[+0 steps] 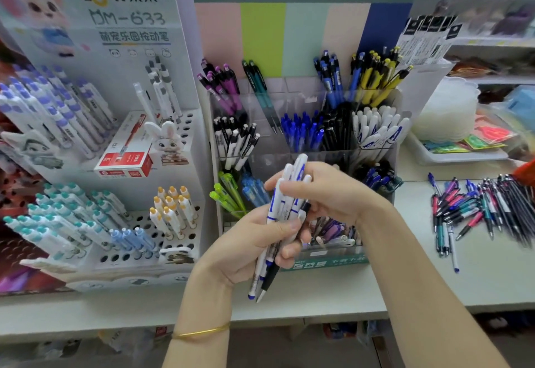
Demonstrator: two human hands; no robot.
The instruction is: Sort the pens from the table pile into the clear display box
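My left hand (254,240) grips a bunch of white-and-blue pens (282,214), tips pointing down, in front of the clear display box (304,153). My right hand (327,191) reaches in from the right and its fingers curl round the upper ends of the same bunch. The box has tiered compartments filled by colour: purple, teal, blue, yellow, black and white pens. The pile of mixed pens (480,208) lies on the white table at the right, apart from both hands.
A white cardboard pen stand (95,141) with rabbit figures and a red box stands to the left of the display box. A tray of coloured packets (463,147) sits behind the pile. The table's front edge (289,312) runs below my wrists.
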